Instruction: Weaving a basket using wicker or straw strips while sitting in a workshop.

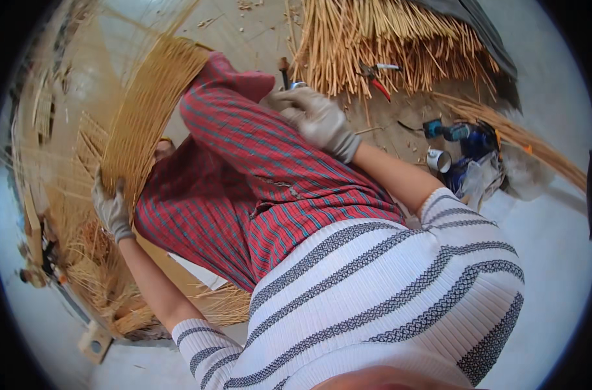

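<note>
A long, curved woven wicker panel point(150, 110) stands at my left, against my raised knee, with many loose strand ends fanning out from it. My gloved left hand point(112, 207) grips its near lower edge, thumb on one side and fingers on the other. My gloved right hand point(317, 122) is over my right leg, fingers curled closed. Just beyond those fingers a dark rod with a brown end point(283, 70) sticks up, and a bit of blue shows beside it. What the fingers close on is mostly hidden.
A large bundle of cut wicker rods point(380, 45) lies at the far right, with red-handled pruning shears point(375, 81) on it. A blue cordless drill point(462, 133), a white cup point(438, 160) and long rods point(523, 143) are at right. Loose strands point(98, 260) pile up at left.
</note>
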Demonstrator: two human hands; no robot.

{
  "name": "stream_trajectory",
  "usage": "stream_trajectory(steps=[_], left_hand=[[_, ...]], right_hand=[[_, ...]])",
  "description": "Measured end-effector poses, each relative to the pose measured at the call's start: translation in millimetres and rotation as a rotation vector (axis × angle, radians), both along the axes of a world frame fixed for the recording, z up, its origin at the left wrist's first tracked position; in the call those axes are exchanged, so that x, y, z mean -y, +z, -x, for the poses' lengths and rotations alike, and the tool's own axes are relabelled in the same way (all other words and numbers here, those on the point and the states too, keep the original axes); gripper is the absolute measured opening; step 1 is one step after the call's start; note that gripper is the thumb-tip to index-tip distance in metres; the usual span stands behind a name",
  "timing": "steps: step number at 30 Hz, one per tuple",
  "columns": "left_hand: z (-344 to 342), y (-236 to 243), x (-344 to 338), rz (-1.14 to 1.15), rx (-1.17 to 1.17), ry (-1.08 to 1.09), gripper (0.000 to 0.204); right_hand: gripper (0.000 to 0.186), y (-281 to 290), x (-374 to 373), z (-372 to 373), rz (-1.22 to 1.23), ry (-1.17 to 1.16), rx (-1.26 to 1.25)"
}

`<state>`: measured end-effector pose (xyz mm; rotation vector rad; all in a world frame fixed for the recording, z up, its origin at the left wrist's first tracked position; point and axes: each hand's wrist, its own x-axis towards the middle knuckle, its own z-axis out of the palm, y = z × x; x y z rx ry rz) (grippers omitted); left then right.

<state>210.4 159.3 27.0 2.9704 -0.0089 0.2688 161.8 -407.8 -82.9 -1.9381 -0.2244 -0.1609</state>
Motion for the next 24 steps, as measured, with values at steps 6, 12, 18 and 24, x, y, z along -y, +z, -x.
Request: stream_trajectory(steps=[6,12,18,24], left_hand=[[-3,12,19,0.009,-0.001,0.048,0.088],[22,-10,142,0.288,0.302,0.198,0.091],[45,-32,257,0.829,0.155,0.023,0.065],[50,-8,298,1.012,-0.116,0.118,0.028]], right_hand=[[0.032,-132,156,56,0.661,-0.018,-0.744],[0.036,-200,112,24,0.482,-0.003,-0.536],[0.037,-209,16,-104,0.817,-0.055,-0.609],[0.026,-228,15,-126,0.771,0.064,-0.497]])
